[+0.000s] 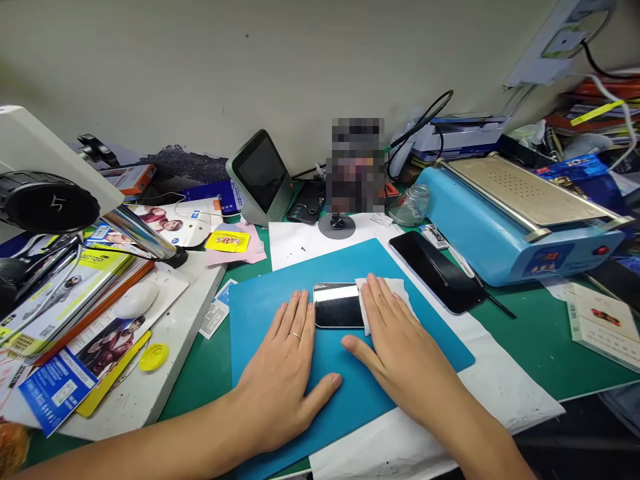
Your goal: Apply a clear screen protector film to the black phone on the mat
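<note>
A smartphone (pixel 339 307) with a dark, glossy screen lies sideways on the blue mat (pixel 280 287). My left hand (pixel 285 363) rests flat with fingers stretched out, its fingertips at the phone's left end; a thin ring is on one finger. My right hand (pixel 395 337) lies with fingers extended over a white tissue (pixel 401 288), pressing it down across the phone's right end. That end of the phone is hidden under the tissue and fingers. Another dark smartphone (pixel 439 270) lies just right of the mat.
A blue heating-plate machine (pixel 475 227) stands at the right, near a glass jar (pixel 411 203) and a white box (pixel 603 327). A smart display (pixel 260 177) stands at the back. On the left are a microscope-like stand (pixel 143 233), a white mouse (pixel 136 299) and stacked boxes (pixel 65 293).
</note>
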A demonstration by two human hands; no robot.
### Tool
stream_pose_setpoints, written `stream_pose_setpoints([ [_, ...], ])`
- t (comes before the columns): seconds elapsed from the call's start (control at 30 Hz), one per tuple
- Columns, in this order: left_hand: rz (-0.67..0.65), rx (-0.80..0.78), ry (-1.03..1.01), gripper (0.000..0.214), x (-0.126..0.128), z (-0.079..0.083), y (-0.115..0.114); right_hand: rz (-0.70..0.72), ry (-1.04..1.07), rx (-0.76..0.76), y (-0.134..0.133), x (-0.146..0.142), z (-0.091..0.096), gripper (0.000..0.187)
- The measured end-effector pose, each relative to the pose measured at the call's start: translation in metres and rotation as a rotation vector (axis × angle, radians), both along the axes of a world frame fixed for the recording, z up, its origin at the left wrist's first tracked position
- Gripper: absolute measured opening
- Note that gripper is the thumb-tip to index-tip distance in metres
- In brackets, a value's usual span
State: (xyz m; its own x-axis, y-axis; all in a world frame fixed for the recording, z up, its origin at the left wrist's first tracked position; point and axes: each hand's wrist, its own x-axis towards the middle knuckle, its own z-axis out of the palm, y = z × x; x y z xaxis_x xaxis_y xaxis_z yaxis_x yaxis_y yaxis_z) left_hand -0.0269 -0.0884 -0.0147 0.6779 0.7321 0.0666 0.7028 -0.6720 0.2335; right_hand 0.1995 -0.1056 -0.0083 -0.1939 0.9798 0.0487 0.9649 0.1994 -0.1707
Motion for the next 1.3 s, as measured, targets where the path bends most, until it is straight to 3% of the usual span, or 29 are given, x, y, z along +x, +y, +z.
stream_pose_setpoints([
  [0.17, -0.013, 0.030, -0.005, 0.091, -0.001, -0.002, 0.001, -0.052, 0.016, -0.039, 0.009, -0.012, 0.004, 0.096],
  [0.33, -0.016, 0.018, 0.021, 0.090, 0.001, 0.000, 0.001, 0.031, 0.044, -0.060, -0.002, -0.020, 0.004, 0.090],
  [0.5, -0.019, 0.009, 0.028, 0.091, 0.001, 0.001, 0.000, 0.063, 0.083, -0.139, 0.017, -0.027, 0.014, 0.089],
  [0.63, -0.026, 0.015, 0.015, 0.092, 0.001, 0.001, 0.001, 0.079, 0.094, -0.111, 0.022, -0.036, 0.016, 0.089],
  [0.73, -0.031, 0.023, 0.013, 0.092, 0.002, 0.002, 0.002, 0.137, 0.075, -0.062, 0.011, -0.035, 0.011, 0.077],
  [0.9, -0.034, 0.003, 0.019, 0.093, 0.001, 0.003, 0.001, 0.314, 0.010, 0.113, -0.002, -0.012, 0.001, 0.052],
  [1.0, -0.029, -0.006, 0.023, 0.094, 0.001, 0.004, 0.001, 0.371, 0.024, 0.229, -0.004, 0.011, -0.001, 0.061],
  [1.1, -0.029, -0.019, 0.020, 0.095, 0.000, 0.005, 0.002, 0.319, 0.046, 0.263, -0.010, 0.042, 0.000, 0.070],
  [1.3, -0.023, -0.059, 0.036, 0.093, 0.001, 0.005, 0.003, 0.148, 0.024, 0.263, -0.033, 0.092, 0.011, 0.065],
])
